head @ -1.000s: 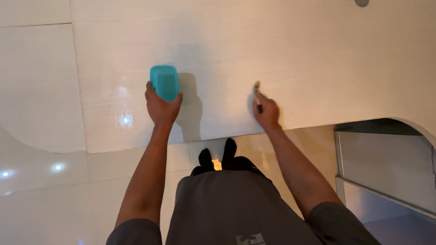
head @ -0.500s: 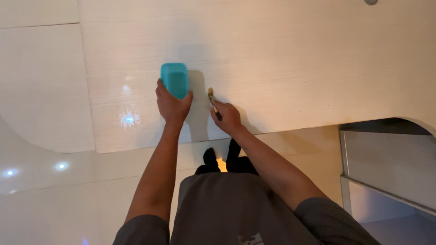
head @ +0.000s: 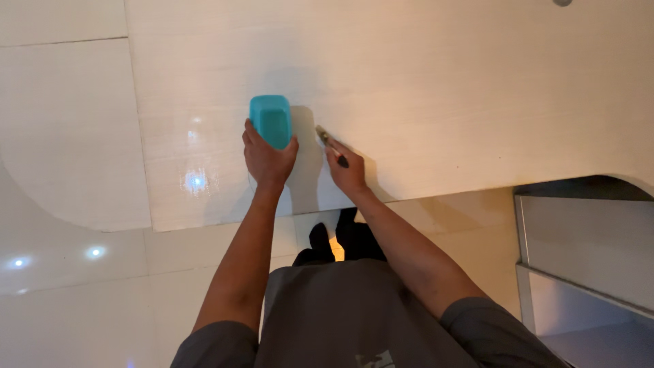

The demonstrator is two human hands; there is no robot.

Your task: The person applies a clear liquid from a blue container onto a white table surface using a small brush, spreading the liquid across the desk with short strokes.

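My left hand grips a small turquoise plastic tub and holds it over a pale wood-grain board. My right hand holds a small brush with a dark handle; its bristle tip rests on the board just right of the tub. The two hands are close together, a short gap between them.
The board lies on glossy white floor tiles with light reflections. Its near edge runs just ahead of my black-socked feet. A grey metal frame or step stands at the lower right, under a curved cut-out of the board.
My right hand swept the brush leftward across the board, from well right of the tub to right beside it. My left hand kept holding the tub.
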